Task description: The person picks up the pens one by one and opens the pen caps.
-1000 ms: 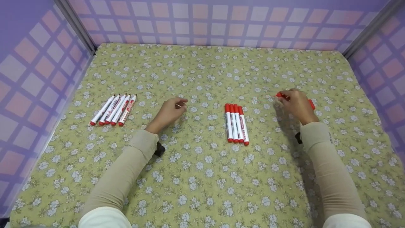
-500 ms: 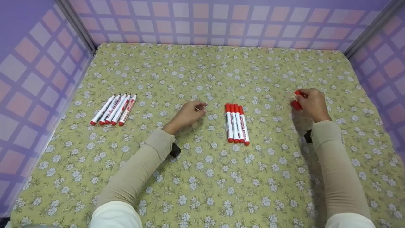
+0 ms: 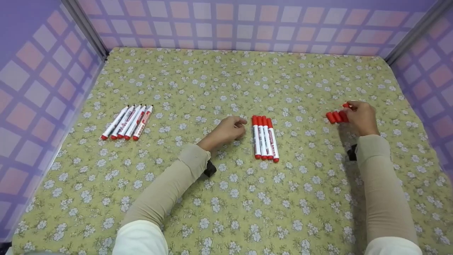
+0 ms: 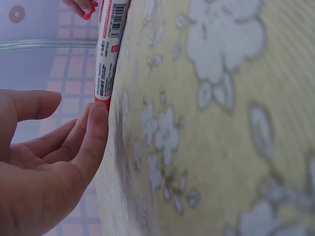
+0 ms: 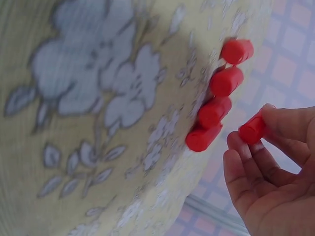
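Several markers with red caps (image 3: 264, 137) lie side by side at the middle of the flowered cloth. My left hand (image 3: 242, 124) rests just to their left, fingers relaxed. In the left wrist view a fingertip (image 4: 99, 114) touches the red end of the nearest marker (image 4: 109, 46). At the right, several loose red caps (image 3: 336, 117) lie in a row on the cloth. My right hand (image 3: 348, 108) is beside them and pinches one more red cap (image 5: 252, 129) between thumb and fingers, just clear of the row of caps (image 5: 216, 98).
Another row of several markers (image 3: 128, 122), white ends pointing away from me, lies at the left of the cloth (image 3: 226, 198). Purple checked walls (image 3: 39, 81) close in the left, back and right sides.
My left hand has slid right across the cloth up to the middle markers. My right hand has moved right, and red caps now show in a row beside it.
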A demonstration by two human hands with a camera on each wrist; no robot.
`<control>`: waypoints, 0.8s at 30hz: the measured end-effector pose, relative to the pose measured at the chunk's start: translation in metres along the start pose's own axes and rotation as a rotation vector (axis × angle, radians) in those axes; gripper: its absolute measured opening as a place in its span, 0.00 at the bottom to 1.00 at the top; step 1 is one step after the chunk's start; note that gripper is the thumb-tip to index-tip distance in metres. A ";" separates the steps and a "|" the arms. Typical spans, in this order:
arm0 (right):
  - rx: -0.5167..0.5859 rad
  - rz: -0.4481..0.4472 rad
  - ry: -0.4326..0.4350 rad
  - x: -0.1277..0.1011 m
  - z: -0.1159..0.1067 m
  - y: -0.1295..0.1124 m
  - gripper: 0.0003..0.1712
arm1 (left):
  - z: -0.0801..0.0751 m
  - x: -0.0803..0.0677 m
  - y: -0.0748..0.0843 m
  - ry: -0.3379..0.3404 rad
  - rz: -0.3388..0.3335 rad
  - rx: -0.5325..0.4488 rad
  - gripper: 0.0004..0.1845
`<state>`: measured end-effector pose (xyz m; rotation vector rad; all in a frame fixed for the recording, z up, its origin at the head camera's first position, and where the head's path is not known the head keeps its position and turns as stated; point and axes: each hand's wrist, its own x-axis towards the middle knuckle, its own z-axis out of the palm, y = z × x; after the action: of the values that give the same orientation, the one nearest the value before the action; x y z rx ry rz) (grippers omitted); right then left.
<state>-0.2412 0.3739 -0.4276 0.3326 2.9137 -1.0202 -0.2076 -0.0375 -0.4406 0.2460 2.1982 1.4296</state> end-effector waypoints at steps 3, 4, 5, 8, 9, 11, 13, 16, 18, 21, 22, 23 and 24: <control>-0.013 0.023 0.014 0.002 -0.001 0.003 0.27 | 0.004 0.003 0.000 -0.008 -0.011 0.019 0.24; -0.015 0.033 0.016 0.002 -0.001 0.004 0.27 | 0.005 0.004 0.000 -0.010 -0.009 0.031 0.24; -0.013 0.043 0.016 0.002 -0.002 0.005 0.27 | 0.007 0.005 0.001 -0.012 -0.009 0.045 0.24; -0.016 0.066 0.015 0.003 -0.003 0.008 0.27 | 0.009 0.007 0.002 -0.017 -0.008 0.075 0.25; -0.011 0.075 0.012 0.003 -0.004 0.009 0.27 | 0.010 0.007 0.002 -0.018 -0.010 0.078 0.25; -0.011 0.093 0.006 0.003 -0.004 0.011 0.27 | 0.012 0.009 0.003 -0.022 -0.009 0.082 0.25; -0.014 0.109 0.003 0.003 -0.005 0.013 0.28 | 0.014 0.009 0.003 -0.025 -0.011 0.075 0.25; -0.015 0.127 0.005 0.003 -0.005 0.015 0.27 | 0.017 0.010 0.004 -0.034 -0.016 0.047 0.24; -0.013 0.138 0.005 0.003 -0.005 0.017 0.27 | 0.018 0.010 0.004 -0.039 -0.032 0.017 0.24; -0.010 0.150 -0.004 0.002 -0.005 0.018 0.27 | 0.020 0.011 0.005 -0.041 -0.048 -0.020 0.23; -0.014 0.155 -0.007 0.002 -0.005 0.019 0.27 | 0.021 0.011 0.005 -0.042 -0.050 -0.030 0.23; -0.016 0.159 -0.011 0.002 -0.005 0.019 0.27 | 0.021 0.012 0.005 -0.041 -0.051 -0.036 0.22; -0.020 0.164 -0.014 0.002 -0.005 0.019 0.27 | 0.022 0.013 0.005 -0.040 -0.050 -0.037 0.22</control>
<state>-0.2385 0.3922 -0.4354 0.5507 2.8258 -0.9645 -0.2083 -0.0126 -0.4469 0.2031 2.1287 1.4249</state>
